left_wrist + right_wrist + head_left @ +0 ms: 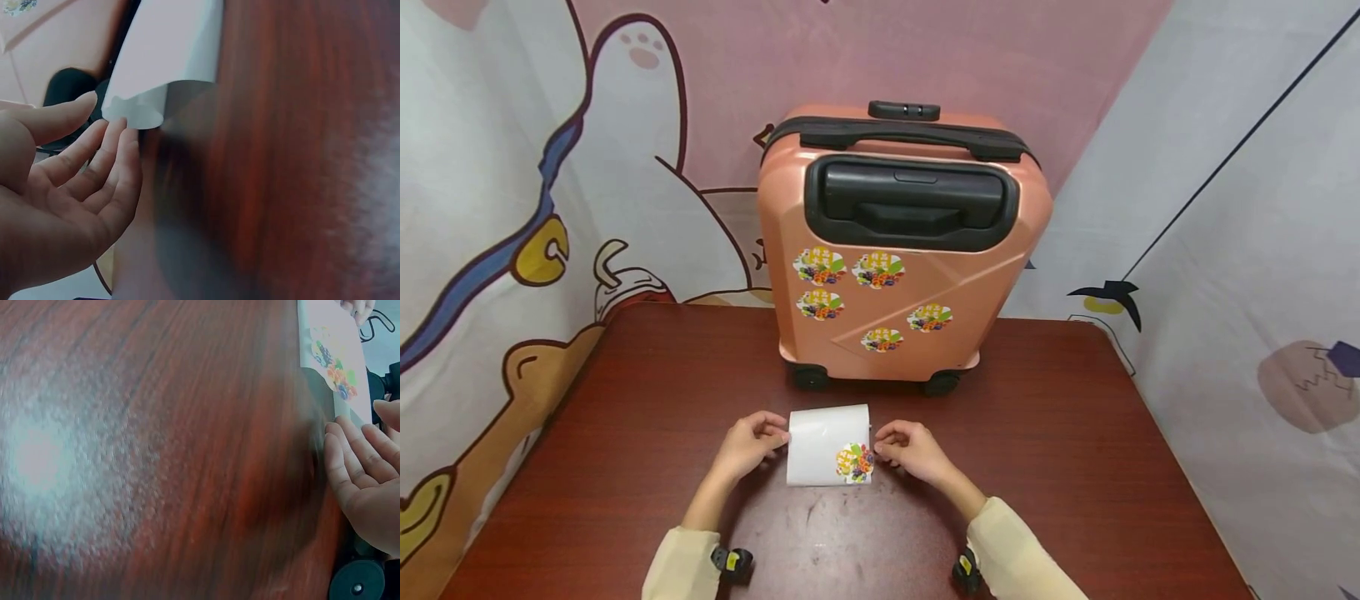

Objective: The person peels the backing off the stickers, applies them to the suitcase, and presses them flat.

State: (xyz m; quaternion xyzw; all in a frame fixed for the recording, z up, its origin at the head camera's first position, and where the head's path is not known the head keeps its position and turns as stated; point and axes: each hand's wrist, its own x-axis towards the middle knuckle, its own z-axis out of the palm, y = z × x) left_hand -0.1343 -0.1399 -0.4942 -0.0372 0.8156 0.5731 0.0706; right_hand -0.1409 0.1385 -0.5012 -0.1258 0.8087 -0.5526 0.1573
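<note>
A curled white sticker sheet [823, 442] lies on the table before the suitcase, with one colourful fruit sticker [854, 462] at its lower right corner. In the head view my left hand [752, 446] is at the sheet's left edge. Its fingertips [122, 125] meet or nearly meet the sheet's curled end, the thumb held apart from them. On the other side my right hand [913, 450] is beside the right edge, fingers loosely bent and thumb apart. Behind the sheet stands an upright pink-orange suitcase [902, 283] bearing several similar fruit stickers [878, 270].
The suitcase's black wheels [942, 383] rest on the dark red wooden table [1060, 467], just beyond the sheet. Cartoon-printed cloth [1210, 208] hangs behind and at both sides. A dark camera [733, 565] is strapped to each wrist.
</note>
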